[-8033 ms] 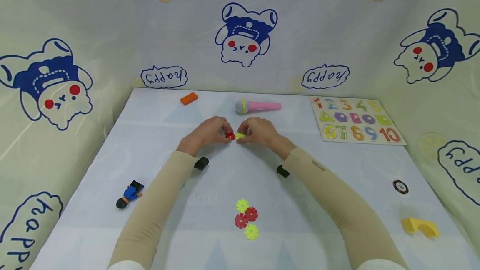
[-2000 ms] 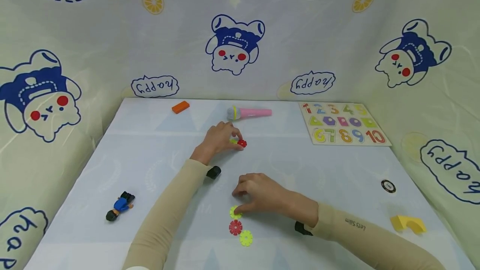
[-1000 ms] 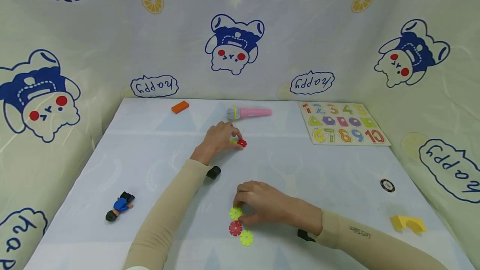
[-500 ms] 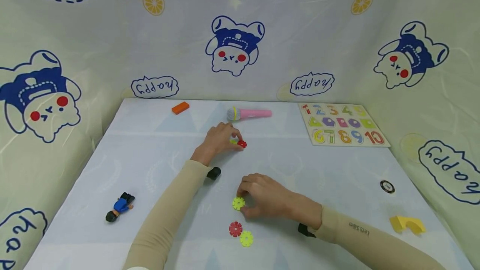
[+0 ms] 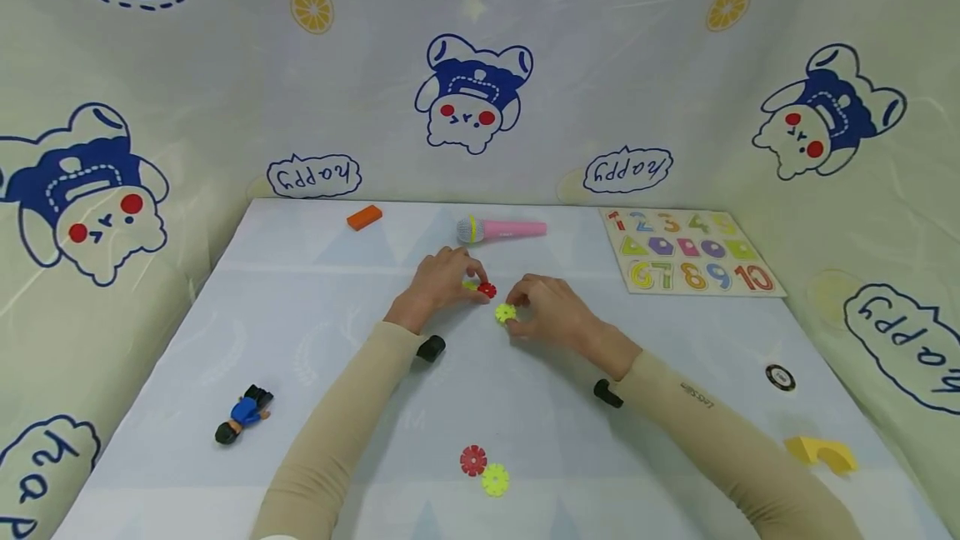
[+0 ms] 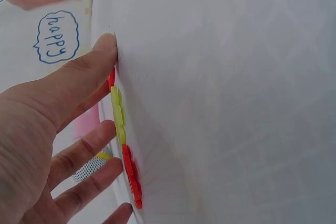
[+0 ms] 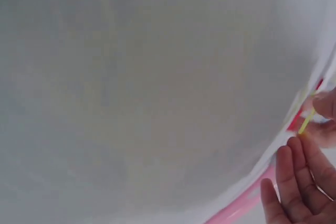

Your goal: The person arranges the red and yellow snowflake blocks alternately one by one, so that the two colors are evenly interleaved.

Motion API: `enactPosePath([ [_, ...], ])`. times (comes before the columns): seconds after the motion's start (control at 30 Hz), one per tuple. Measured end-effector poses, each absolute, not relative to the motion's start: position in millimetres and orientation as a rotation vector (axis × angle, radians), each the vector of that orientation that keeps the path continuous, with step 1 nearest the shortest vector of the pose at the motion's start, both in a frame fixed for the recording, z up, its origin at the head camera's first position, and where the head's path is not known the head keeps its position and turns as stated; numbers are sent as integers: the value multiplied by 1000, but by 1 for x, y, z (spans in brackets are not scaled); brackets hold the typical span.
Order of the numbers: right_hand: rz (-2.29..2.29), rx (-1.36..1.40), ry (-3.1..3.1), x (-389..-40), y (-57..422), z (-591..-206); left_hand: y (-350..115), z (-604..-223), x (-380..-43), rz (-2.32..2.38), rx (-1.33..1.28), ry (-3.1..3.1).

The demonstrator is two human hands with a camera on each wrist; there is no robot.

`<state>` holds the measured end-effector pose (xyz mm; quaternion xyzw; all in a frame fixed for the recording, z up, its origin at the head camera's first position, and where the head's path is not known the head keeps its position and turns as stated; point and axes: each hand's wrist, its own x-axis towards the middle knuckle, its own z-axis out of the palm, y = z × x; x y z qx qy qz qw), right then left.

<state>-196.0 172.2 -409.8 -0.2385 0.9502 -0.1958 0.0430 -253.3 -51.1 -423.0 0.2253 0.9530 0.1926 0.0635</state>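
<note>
As the right hand [image 5: 553, 311] pinches a bright yellow flower-shaped plastic disc [image 5: 505, 314] just short of a joined row of red and yellow notched plastic discs [image 6: 119, 115], mid-table [image 5: 600, 473] towards the far edge, this looks like the joining step! Next, it would seem, calls for notch lined up with notch, and see the left hand [image 5: 438, 277], thumb and finger closed narrowly on that row, other fingers spread. Towards the table's near edge, one red notched disc [image 5: 473, 461] and one yellow notched disc [image 5: 495, 480] lie side by side, untouched by either hand.
</note>
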Motion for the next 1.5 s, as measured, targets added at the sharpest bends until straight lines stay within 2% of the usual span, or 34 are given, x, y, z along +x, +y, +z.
enactPosePath([
  [0.23,-569,-598,2926,-223,177,-412,-50,-420,-251,580,672,2881],
  [0.57,-559,-578,2905,-242,175,-412,-50,-420,-252,590,665,2879],
  [1.5,-597,-582,2876,-242,173,-412,-47,-419,-253,562,693,2863],
])
